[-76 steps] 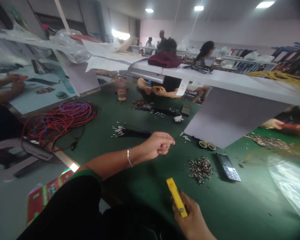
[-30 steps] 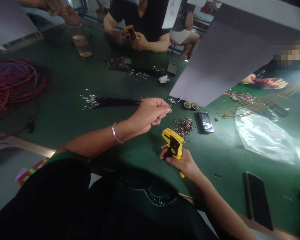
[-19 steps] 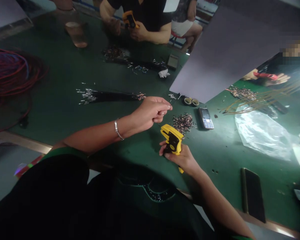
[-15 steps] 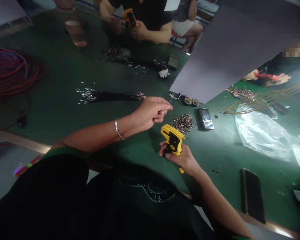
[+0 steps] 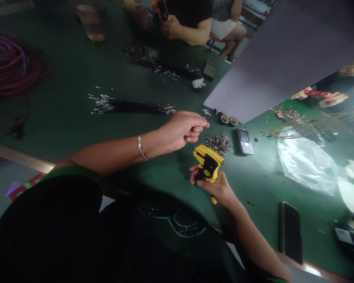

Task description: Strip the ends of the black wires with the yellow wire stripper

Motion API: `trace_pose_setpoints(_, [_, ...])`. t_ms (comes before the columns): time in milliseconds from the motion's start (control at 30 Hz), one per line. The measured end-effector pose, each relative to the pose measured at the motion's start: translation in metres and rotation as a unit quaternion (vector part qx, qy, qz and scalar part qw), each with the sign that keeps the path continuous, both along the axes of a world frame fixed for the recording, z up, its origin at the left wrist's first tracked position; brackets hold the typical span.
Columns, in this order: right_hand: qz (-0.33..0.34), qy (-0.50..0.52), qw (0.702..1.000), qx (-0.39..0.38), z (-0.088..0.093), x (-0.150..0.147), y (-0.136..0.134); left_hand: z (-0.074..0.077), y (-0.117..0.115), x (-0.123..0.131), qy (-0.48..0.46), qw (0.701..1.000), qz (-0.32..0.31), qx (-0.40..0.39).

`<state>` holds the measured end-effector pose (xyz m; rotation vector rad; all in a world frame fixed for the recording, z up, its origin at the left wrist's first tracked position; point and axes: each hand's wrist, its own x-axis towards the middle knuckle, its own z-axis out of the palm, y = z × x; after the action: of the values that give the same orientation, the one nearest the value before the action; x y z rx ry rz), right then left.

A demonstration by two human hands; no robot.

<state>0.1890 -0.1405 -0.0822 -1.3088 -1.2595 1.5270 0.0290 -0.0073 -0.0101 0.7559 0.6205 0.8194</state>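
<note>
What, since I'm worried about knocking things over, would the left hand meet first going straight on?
Probably the two small tape rolls, beyond the left hand; depth is unclear here, and the pile of metal terminals lies just off that line.

Single head-worn camera, positioned above the wearer and aimed forward and steeply down. The wearer's black-clad torso (image 5: 56, 232) fills the lower left of the frame, placing the vantage directly over the near edge of the long green-matted workbench (image 5: 76, 122). That edge crosses the frame aslant, indicating a rolled camera. The left hand (image 5: 181, 129) and right hand (image 5: 209, 188) are at close range. A seated co-worker in a black shirt (image 5: 188, 15) sits farther off across the bench, cut by the top of the frame.
</note>
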Motion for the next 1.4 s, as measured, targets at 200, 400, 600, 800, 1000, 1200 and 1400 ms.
trace_pose_setpoints(200, [0.015,-0.019,1.000,0.003,0.004,-0.001,0.000,-0.001,-0.001,0.000,-0.011,1.000,0.001,-0.002])
trace_pose_setpoints(400, [0.012,-0.033,0.999,0.007,0.005,-0.002,0.001,-0.002,0.001,0.000,-0.021,1.000,-0.003,0.000])
trace_pose_setpoints(600, [0.013,-0.045,0.999,0.015,0.003,-0.003,0.001,-0.004,0.002,0.000,-0.025,1.000,-0.003,-0.005])
trace_pose_setpoints(800, [0.005,-0.044,0.999,0.021,0.002,-0.005,0.001,-0.003,0.002,0.000,-0.027,1.000,-0.007,-0.004])
trace_pose_setpoints(1000, [-0.007,-0.056,0.998,0.017,0.005,-0.008,0.002,-0.006,0.003,0.000,-0.035,0.999,-0.008,-0.009])
trace_pose_setpoints(1200, [-0.005,-0.058,0.998,0.009,0.011,-0.012,0.004,-0.005,0.003,0.000,-0.039,0.999,-0.005,-0.006])
trace_pose_setpoints(1400, [-0.023,-0.059,0.998,0.003,0.009,-0.015,0.003,-0.002,0.002,-0.001,-0.040,0.999,-0.004,-0.008])
